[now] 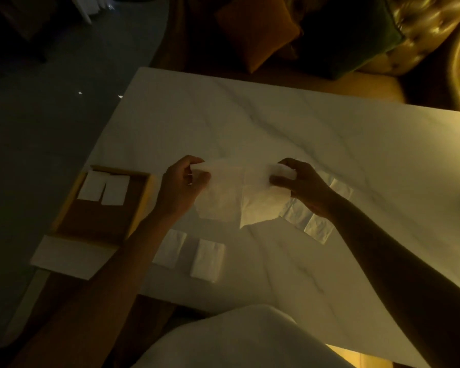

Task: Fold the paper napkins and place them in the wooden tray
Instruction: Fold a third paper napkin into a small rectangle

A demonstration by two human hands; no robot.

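Observation:
I hold a thin white paper napkin (239,197) unfolded just above the table. My left hand (182,185) pinches its upper left corner and my right hand (300,184) pinches its upper right corner. The wooden tray (136,208) lies at the table's left edge with two folded napkins (104,188) side by side at its far end. Two more folded napkins (189,254) lie on the table near me. A spread of napkins (314,221) lies under my right wrist, partly hidden.
The white marble table (303,128) stretches far and right. A white sheet (69,257) lies at the tray's near end. A cushioned sofa with an orange pillow (258,33) stands beyond the table. The floor drops off to the left.

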